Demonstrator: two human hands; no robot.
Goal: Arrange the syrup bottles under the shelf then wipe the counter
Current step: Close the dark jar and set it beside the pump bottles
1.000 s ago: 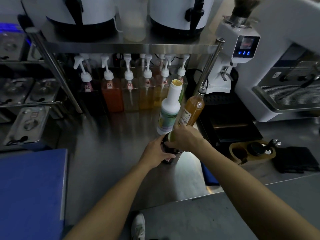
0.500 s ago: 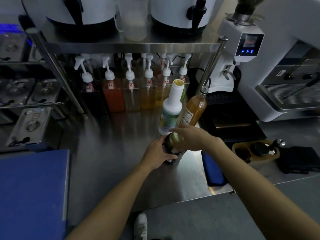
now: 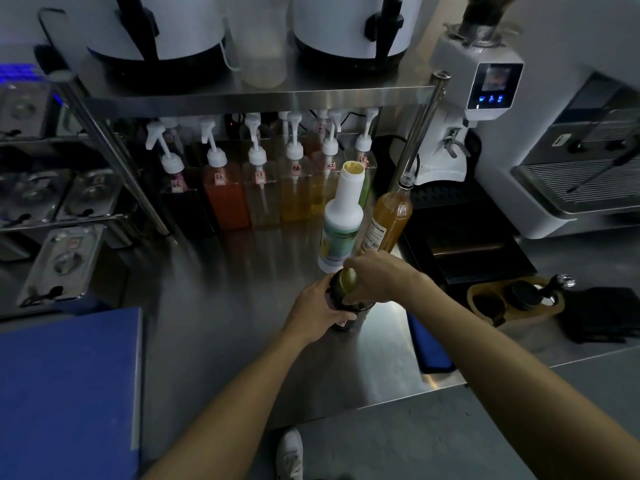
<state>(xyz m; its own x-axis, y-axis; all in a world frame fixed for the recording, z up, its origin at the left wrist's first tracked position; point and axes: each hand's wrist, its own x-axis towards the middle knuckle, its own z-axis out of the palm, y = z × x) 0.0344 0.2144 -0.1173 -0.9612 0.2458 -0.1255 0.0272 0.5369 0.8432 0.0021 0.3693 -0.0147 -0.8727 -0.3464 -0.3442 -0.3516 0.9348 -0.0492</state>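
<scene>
Stainless steel counter is seen in a dim bar or café workspace, with a steel shelf raised above its back on slanted posts. Two white dispensers with black bases and a clear jug are carried on the shelf. Under it, a row of square pump bottles with small labels is lined up, their contents ranging from dark through red to yellow. Just in front of the row's right end, a white bottle with a yellow cap and an amber glass syrup bottle are stood side by side. Nearer the counter's front edge, a dark bottle is gripped around its body by the left hand, while its gold top is covered and closed upon by the right hand. To the right, a white grinder, an espresso machine, a black drip tray and a wooden tamper stand are placed. A blue cloth is partly hidden behind the right forearm. A blue board is laid at the left.
</scene>
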